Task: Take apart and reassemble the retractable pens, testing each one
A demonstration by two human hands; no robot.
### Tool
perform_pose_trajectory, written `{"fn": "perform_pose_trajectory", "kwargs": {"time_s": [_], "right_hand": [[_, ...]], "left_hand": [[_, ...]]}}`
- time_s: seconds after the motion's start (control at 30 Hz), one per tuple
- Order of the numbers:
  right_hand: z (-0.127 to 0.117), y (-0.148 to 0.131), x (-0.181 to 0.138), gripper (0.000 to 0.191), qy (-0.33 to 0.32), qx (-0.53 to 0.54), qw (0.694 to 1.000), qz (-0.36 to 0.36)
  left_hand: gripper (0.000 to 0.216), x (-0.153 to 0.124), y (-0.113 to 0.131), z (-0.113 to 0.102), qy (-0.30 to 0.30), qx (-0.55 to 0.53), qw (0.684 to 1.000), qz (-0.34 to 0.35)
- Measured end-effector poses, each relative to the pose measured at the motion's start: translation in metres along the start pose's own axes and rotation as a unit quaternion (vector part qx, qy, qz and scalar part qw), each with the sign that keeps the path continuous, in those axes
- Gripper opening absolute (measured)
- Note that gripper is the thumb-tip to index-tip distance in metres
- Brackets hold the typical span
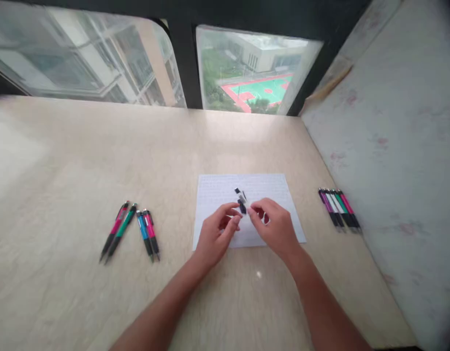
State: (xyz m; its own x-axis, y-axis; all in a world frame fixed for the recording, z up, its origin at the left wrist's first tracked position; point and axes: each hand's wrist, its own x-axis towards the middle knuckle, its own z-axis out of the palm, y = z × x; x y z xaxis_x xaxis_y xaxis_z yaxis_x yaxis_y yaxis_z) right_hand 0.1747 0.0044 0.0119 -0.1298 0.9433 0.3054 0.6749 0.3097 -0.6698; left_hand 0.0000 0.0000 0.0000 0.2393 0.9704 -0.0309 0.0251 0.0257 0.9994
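Both hands are over a sheet of lined paper [210, 195] covered in faint writing. My right hand [274, 224] pinches a small white piece [247, 204], which looks like part of a pen, between thumb and fingertips. Close by on the left, my left hand [217, 234] has its fingers curled and thumb drawn in; whatever lies between them is hidden. A small black piece [241, 206] is at its index fingertip. Just beyond the fingertips is a black-and-white piece [237, 191], blurred and partly overlapping the others.
Left of the paper lie two pairs of black-gripped pens: a pink pen [117, 226] with a green pen [123, 229], and a blue pen [143, 231] with another pink pen [151, 231]. Several pens [338, 209] line up by the right wall [385, 161]. Windows [257, 73] stand behind the ledge.
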Motion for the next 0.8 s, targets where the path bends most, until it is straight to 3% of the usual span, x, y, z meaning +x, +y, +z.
{"fn": "perform_pose_trajectory", "kwargs": {"time_s": [0.23, 0.4, 0.57, 0.8], "right_hand": [[0.019, -0.010, -0.007, 0.008, -0.017, 0.036, 0.997, -0.065], [0.011, 0.011, -0.002, 0.015, 0.006, -0.001, 1.000, -0.017], [0.005, 0.037, 0.003, 0.017, 0.017, -0.030, 0.998, 0.052], [0.007, 0.039, 0.002, 0.019, -0.047, -0.053, 0.997, 0.035]], "left_hand": [[0.022, 0.004, 0.008, -0.006, 0.101, -0.027, 0.994, -0.028], [0.031, 0.009, 0.003, -0.010, 0.139, -0.101, 0.983, -0.064], [0.035, 0.012, -0.005, -0.011, 0.157, -0.184, 0.965, -0.105], [0.034, 0.010, -0.005, -0.007, 0.134, -0.194, 0.966, -0.110]]}}
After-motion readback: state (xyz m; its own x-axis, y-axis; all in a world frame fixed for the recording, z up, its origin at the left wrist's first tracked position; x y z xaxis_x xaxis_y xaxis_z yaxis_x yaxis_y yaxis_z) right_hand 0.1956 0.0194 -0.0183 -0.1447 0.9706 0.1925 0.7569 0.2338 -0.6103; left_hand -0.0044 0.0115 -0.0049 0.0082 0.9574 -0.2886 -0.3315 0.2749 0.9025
